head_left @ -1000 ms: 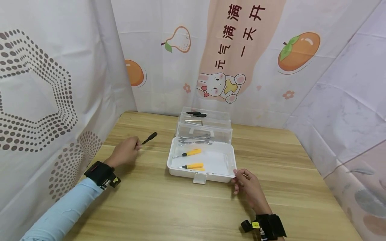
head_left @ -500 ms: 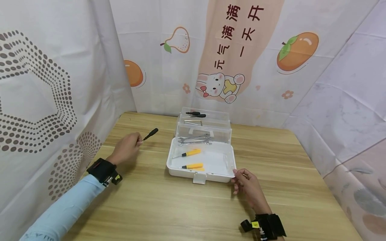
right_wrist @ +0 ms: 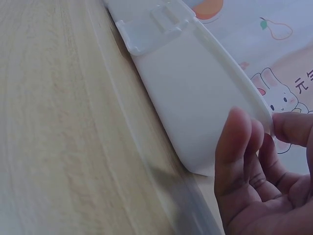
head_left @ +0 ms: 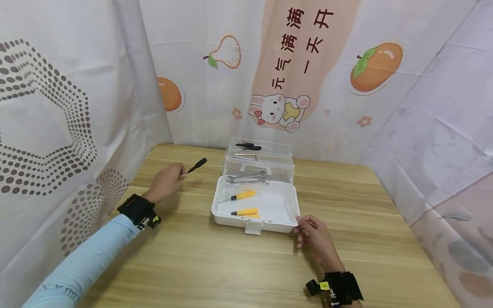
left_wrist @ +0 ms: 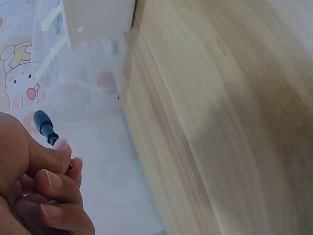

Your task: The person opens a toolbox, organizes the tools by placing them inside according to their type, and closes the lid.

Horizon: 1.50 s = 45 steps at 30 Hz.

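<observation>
My left hand point(head_left: 167, 182) pinches a black-handled screwdriver point(head_left: 198, 164) by its thin shaft, left of the toolbox. In the left wrist view its ribbed handle point(left_wrist: 44, 125) sticks out past the thumb; most of the shaft is hidden by the fingers. The white toolbox point(head_left: 231, 220) stands with its lid raised and clear tiers point(head_left: 275, 170) folded back. My right hand point(head_left: 317, 239) pinches the box's front right corner between thumb and forefinger. Yellow-handled screwdrivers point(head_left: 245, 194) lie in the white base, and wrenches point(head_left: 246, 181) rest at its back.
A bent metal hex key point(head_left: 246, 155) and black-handled screwdrivers point(head_left: 252, 148) sit in the upper clear tiers. A latch flap point(head_left: 253, 227) hangs at the box's front. Printed curtains point(head_left: 215, 94) close off the back and sides of the wooden table point(head_left: 215, 269).
My left hand has moved a little right and away from me, carrying the screwdriver nearer the toolbox. The right hand keeps its grip on the box corner.
</observation>
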Each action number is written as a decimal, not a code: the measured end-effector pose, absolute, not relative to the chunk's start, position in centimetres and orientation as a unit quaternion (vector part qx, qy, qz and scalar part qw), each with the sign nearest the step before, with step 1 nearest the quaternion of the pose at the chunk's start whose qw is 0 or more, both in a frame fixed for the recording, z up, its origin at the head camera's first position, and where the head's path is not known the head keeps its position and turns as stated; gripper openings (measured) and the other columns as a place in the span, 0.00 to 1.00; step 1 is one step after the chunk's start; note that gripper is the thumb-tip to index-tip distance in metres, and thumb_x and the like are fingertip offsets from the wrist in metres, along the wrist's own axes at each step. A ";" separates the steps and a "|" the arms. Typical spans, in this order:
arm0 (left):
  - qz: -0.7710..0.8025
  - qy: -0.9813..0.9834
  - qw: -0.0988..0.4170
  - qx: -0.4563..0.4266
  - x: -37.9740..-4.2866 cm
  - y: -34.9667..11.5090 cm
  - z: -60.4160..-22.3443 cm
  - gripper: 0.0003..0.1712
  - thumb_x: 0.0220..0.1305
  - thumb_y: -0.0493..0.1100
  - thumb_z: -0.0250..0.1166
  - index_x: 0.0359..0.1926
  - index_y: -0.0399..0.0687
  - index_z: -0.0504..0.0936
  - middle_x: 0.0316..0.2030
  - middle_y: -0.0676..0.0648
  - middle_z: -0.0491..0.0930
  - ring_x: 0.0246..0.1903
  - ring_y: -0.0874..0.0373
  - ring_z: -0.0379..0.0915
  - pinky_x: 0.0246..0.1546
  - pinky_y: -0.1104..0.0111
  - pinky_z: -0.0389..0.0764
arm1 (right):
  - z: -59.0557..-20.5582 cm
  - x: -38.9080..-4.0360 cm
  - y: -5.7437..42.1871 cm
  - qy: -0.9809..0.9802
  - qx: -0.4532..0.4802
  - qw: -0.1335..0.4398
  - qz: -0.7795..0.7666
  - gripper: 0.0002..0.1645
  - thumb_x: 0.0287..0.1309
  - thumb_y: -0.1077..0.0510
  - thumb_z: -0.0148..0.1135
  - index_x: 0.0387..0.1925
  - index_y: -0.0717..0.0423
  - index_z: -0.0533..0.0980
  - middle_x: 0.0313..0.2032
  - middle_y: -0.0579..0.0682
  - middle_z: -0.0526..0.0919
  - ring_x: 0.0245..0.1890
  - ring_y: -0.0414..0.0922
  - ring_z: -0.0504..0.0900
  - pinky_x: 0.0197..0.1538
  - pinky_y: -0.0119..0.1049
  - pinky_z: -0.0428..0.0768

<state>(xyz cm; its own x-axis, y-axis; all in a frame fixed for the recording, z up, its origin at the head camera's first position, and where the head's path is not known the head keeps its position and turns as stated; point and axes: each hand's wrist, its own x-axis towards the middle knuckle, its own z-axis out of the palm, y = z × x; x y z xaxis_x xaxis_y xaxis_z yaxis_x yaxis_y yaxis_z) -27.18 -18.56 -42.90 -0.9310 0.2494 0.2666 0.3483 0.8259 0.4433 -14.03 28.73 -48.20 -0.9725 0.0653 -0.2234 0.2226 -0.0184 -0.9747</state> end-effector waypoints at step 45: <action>-0.246 -0.951 0.107 -0.153 -30.0 -16.6 -41.5 0.04 0.74 0.34 0.59 0.39 0.37 0.78 0.36 0.42 0.79 0.33 0.49 0.75 0.34 0.55 0.78 | -48.1 -14.0 28.6 0.699 0.109 0.056 -0.705 0.23 0.70 0.45 0.65 0.41 0.63 0.73 0.32 0.55 0.82 0.21 0.44 0.76 0.24 0.37 0.80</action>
